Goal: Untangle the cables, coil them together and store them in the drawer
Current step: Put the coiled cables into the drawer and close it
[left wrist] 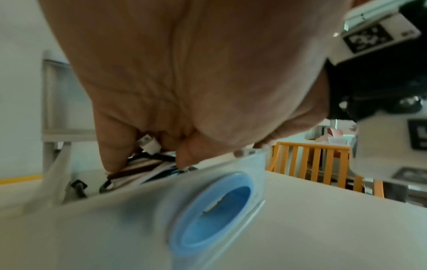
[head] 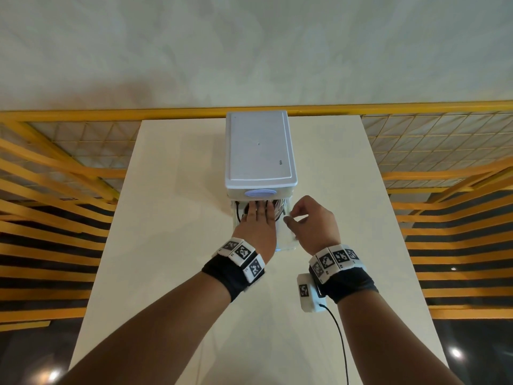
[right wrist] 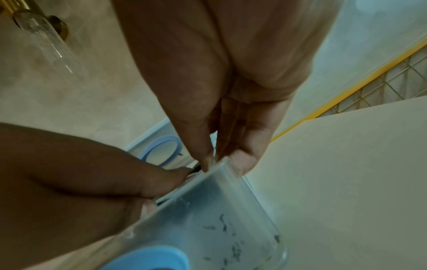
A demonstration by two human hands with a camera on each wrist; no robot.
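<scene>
Much of the pulled-out drawer point(head: 288, 240) is hidden in the head view beneath the left hand point(head: 256, 222) and right hand point(head: 311, 220); only its clear front corner is seen, near the middle of the tabletop point(head: 172, 245). The cables point(head: 279, 208) are largely covered there, with just a few dark and pale loops showing past the fingertips, inside the drawer by the cabinet's mouth. The left hand is laid flat, fingers straight and close together, pressed down on the coil. In the left wrist view, blurred, the fingertips point(left wrist: 113, 160) are seen resting on dark and striped cable loops point(left wrist: 138, 168), with a white plug point(left wrist: 149, 144) between two fingers; the drawer's frosted front and its blue oval handle point(left wrist: 215, 215) fill the foreground, which the head view hides. The right hand's fingers are curled; in the right wrist view the thumb point(right wrist: 196, 146) and a fingertip are seen clamped on the drawer's clear side rim point(right wrist: 215, 169). Farther back, the white storage cabinet point(head: 259, 151) stands at the tabletop's far edge, an upper blue handle point(head: 261, 193) on its front. Beyond it a yellow railing point(head: 83, 115) is seen.
</scene>
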